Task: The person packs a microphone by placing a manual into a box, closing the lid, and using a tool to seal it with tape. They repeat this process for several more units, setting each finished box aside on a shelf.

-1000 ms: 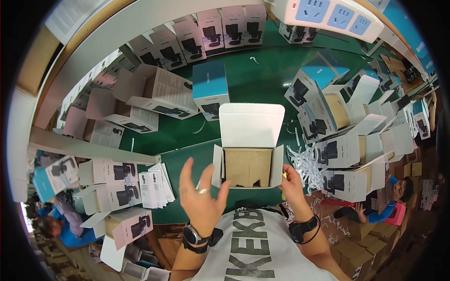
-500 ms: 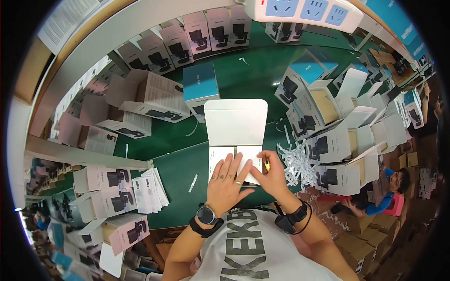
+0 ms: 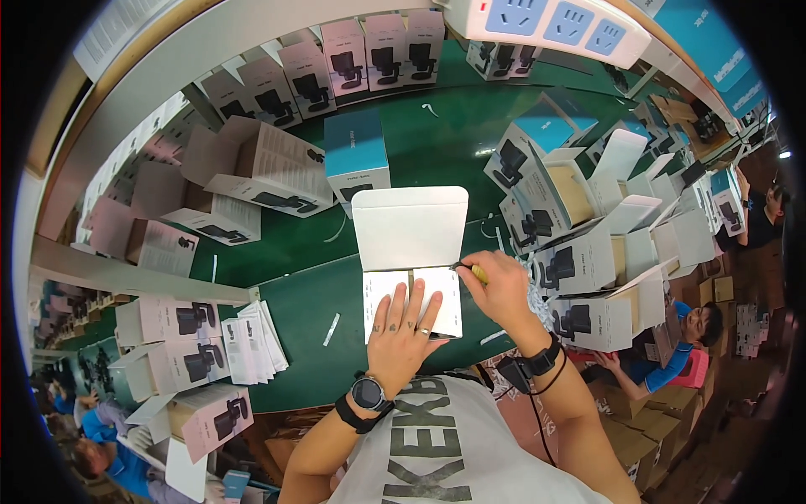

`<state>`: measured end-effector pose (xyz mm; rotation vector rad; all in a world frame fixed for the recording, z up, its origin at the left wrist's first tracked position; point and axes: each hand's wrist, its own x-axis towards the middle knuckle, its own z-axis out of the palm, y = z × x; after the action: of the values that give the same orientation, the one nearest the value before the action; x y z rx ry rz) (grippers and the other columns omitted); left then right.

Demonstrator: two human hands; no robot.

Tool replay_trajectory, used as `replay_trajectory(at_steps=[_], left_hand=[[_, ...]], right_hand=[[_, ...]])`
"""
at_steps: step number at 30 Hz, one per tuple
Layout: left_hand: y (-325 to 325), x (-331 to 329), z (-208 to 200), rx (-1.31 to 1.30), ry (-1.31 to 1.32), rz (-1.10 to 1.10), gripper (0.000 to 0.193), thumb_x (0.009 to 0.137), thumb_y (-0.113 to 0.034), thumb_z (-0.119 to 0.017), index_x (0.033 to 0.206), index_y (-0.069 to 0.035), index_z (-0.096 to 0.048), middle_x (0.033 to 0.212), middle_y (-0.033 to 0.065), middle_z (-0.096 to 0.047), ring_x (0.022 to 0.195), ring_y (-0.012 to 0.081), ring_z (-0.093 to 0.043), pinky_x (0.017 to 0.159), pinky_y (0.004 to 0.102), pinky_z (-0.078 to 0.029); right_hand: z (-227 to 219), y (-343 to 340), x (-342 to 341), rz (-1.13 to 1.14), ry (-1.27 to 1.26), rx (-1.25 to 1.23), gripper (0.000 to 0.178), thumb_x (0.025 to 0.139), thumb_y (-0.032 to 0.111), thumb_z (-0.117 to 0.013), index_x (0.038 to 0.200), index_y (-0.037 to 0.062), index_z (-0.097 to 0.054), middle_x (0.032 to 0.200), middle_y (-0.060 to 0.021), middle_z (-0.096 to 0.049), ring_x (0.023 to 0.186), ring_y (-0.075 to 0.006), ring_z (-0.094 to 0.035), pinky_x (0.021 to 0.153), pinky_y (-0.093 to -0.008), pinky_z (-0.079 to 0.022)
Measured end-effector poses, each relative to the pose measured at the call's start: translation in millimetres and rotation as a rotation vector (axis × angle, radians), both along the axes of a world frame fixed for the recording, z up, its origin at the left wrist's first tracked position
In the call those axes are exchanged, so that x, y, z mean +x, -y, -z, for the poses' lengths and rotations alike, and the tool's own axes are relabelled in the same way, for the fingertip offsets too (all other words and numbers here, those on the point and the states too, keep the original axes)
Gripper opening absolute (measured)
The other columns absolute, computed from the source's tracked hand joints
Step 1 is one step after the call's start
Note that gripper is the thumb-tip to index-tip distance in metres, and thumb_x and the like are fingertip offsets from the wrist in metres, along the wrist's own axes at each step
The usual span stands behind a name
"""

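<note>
A white cardboard box stands in front of me, its lid flap raised toward the far side. My left hand lies flat across the white surface inside it, fingers spread and pointing away from me. At the box's right far corner, by the lid hinge, my right hand is closed round a small yellow-handled tool with a dark tip. The tip is at the box edge; its exact shape is too small to make out. Part of the box's near side is hidden by my left hand.
Printed boxes, several with open flaps, crowd the right, beside shredded paper. A blue-topped box stands beyond the lid. White leaflets lie left. A power strip hangs above. Co-workers sit at right and lower left.
My right hand has moved up the box's right side to the far corner with the yellow-handled tool. My left hand stays on the box. The whole view has shifted slightly.
</note>
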<state>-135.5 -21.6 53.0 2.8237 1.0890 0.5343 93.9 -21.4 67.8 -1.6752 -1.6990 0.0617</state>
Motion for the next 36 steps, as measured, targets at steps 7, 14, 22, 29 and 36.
replay_trajectory(at_steps=[7, 14, 22, 29, 36], left_hand=[[-1.5, -0.3, 1.7, 0.001, 0.023, -0.001, 0.081, 0.086, -0.056, -0.072, 0.155, -0.018, -0.052, 0.164, 0.0139, -0.042, 0.146, 0.0384, -0.044, 0.118, 0.0521, -0.036], [-1.9, -6.6, 7.3, -0.004, 0.058, -0.012, 0.077, 0.088, -0.054, -0.073, 0.148, -0.010, -0.056, 0.165, 0.0140, -0.042, 0.145, 0.0383, -0.044, 0.118, 0.0522, -0.037], [-1.5, -8.8, 7.1, -0.049, 0.185, 0.013, 0.072, 0.085, -0.047, -0.077, 0.139, -0.003, -0.060, 0.150, 0.0205, -0.052, 0.141, 0.0406, -0.047, 0.119, 0.0531, -0.036], [17.4, -25.3, 11.8, -0.043, -0.041, 0.085, 0.056, 0.094, -0.022, -0.061, 0.143, 0.002, -0.055, 0.149, 0.0232, -0.051, 0.145, 0.0410, -0.044, 0.125, 0.0512, -0.029], [12.6, -36.5, 16.8, -0.056, 0.032, 0.097, 0.061, 0.086, -0.021, -0.075, 0.140, 0.000, -0.056, 0.144, 0.0227, -0.053, 0.141, 0.0421, -0.047, 0.125, 0.0520, -0.030]], right_hand=[[-16.3, 13.4, 2.2, -0.159, -0.064, -0.124, 0.013, 0.083, 0.013, -0.081, 0.092, 0.0099, -0.072, 0.080, -0.0088, -0.070, 0.070, -0.0284, -0.068, 0.061, -0.0375, -0.052], [-2.1, 35.0, 2.5, -0.246, -0.346, -0.350, 0.020, 0.079, 0.010, -0.082, 0.096, 0.0060, -0.073, 0.087, -0.0155, -0.072, 0.075, -0.0306, -0.070, 0.067, -0.0341, -0.054], [-25.4, 41.4, 28.6, -0.018, -0.064, -0.465, 0.025, 0.087, 0.013, -0.078, 0.111, 0.0067, -0.076, 0.089, -0.0153, -0.072, 0.078, -0.0326, -0.069, 0.070, -0.0373, -0.055], [-23.7, -37.7, -93.4, -0.183, 0.015, -0.008, 0.018, 0.082, 0.015, -0.081, 0.098, 0.0099, -0.075, 0.087, -0.0075, -0.071, 0.079, -0.0311, -0.069, 0.068, -0.0405, -0.055], [-13.4, -47.8, -115.8, -0.204, 0.041, 0.001, 0.014, 0.080, 0.015, -0.080, 0.089, 0.0113, -0.071, 0.085, -0.0039, -0.067, 0.078, -0.0275, -0.069, 0.066, -0.0404, -0.054]])
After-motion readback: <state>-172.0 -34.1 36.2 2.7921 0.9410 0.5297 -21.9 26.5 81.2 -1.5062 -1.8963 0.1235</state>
